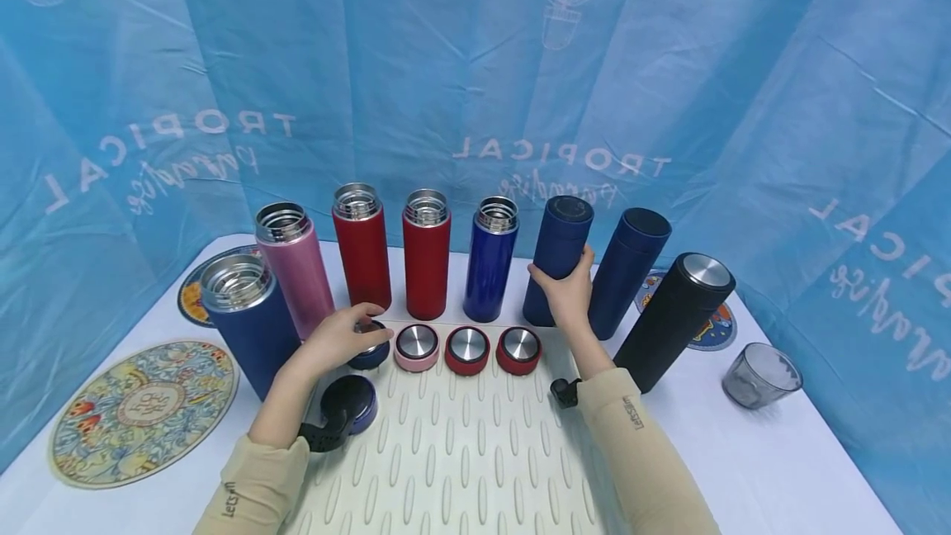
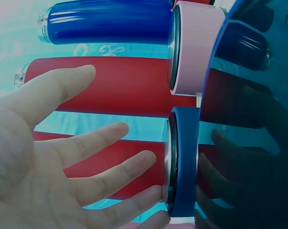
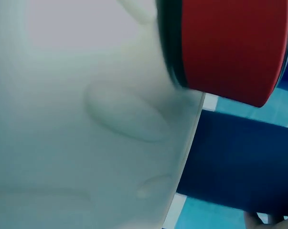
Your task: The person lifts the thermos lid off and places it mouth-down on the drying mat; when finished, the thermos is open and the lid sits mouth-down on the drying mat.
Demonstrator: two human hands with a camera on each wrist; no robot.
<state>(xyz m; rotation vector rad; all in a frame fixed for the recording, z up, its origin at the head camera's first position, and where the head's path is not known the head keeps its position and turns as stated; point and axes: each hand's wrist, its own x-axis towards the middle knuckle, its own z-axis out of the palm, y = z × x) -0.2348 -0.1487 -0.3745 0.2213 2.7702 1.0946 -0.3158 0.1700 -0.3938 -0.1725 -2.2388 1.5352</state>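
Observation:
My left hand [image 1: 338, 341] reaches over a dark blue lid [image 1: 369, 359], thumb and fingers spread. In the left wrist view, the fingertips are right at the silver face of this lid [image 2: 186, 162]. A pink-sided lid [image 1: 416, 363] lies beside it, then two red lids [image 1: 467, 365]. My right hand [image 1: 570, 291] grips the lower half of a capped dark blue thermos bottle [image 1: 559, 238], standing upright at the back. In the right wrist view, that bottle [image 3: 234, 157] shows with a few fingertips at its edge.
Uncapped thermos bottles stand left: navy [image 1: 256, 329], pink [image 1: 300, 279], two red [image 1: 427, 267], bright blue [image 1: 490, 275]. Capped navy [image 1: 624, 279] and black [image 1: 669, 324] ones stand right. A dark lid [image 1: 366, 415] lies near the left wrist. Also present: ridged board [image 1: 446, 452], glass [image 1: 761, 376], round mat [image 1: 96, 436].

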